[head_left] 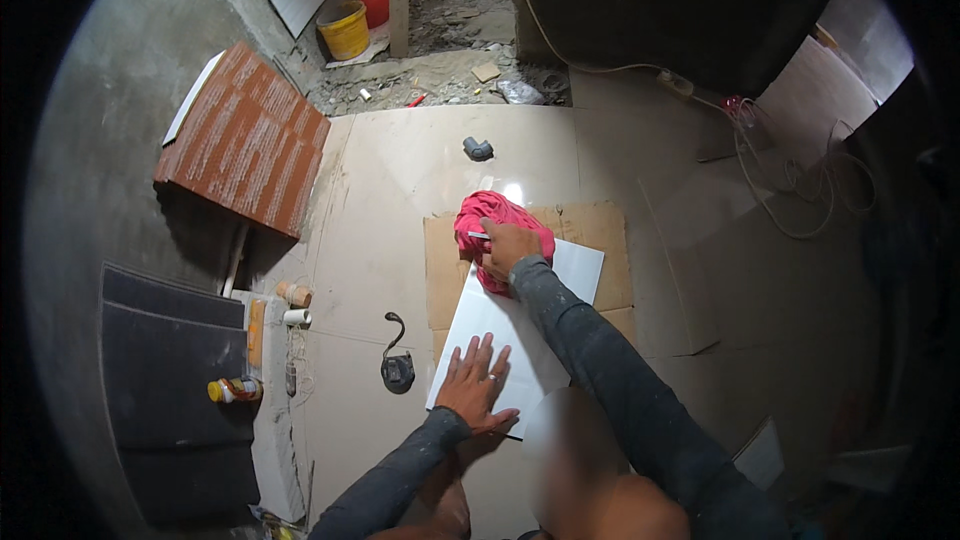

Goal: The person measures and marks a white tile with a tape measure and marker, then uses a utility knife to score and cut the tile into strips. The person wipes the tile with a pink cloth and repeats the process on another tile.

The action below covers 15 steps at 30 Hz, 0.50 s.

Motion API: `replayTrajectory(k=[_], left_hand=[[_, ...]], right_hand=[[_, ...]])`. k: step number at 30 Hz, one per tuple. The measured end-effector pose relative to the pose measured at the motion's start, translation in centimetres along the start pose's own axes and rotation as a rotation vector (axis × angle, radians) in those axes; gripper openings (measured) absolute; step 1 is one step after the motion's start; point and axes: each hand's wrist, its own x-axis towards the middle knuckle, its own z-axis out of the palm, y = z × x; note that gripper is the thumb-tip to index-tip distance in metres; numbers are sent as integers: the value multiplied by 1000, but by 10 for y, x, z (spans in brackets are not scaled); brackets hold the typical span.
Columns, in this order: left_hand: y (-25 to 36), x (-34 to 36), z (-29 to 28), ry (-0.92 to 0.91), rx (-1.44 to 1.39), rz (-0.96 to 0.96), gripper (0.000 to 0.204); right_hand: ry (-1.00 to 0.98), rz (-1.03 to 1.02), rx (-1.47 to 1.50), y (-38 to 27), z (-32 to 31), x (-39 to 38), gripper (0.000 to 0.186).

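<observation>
A long white tile [490, 315] lies aslant on a flat piece of brown cardboard [610, 290]. My left hand [476, 384] rests flat on the near end of the tile, fingers spread. My right hand [510, 248] is closed at the tile's far end, over a bunched pink cloth [490, 208]. A thin, pale, pen-like stick [479, 236] juts from its fingers; its exact kind cannot be made out. Whether the cloth lies partly under the tile is hidden by my hand and forearm.
To the left lie a black tape measure [397, 372], a yellow-capped bottle [235, 390] and stacked reddish-backed tiles [250, 135]. A grey pipe elbow [478, 149] sits beyond the cloth. Rubble and a yellow bucket [344, 30] are at the back; a cable [750, 150] trails on the right.
</observation>
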Motion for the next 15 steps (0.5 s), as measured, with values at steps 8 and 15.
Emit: replayTrajectory(k=[8, 15], left_hand=[[-2, 6, 30, -54, 108, -1, 110], [0, 9, 29, -25, 32, -10, 112]], right_hand=[[127, 360, -134, 80, -97, 16, 40], [-93, -38, 94, 3, -15, -30, 62]])
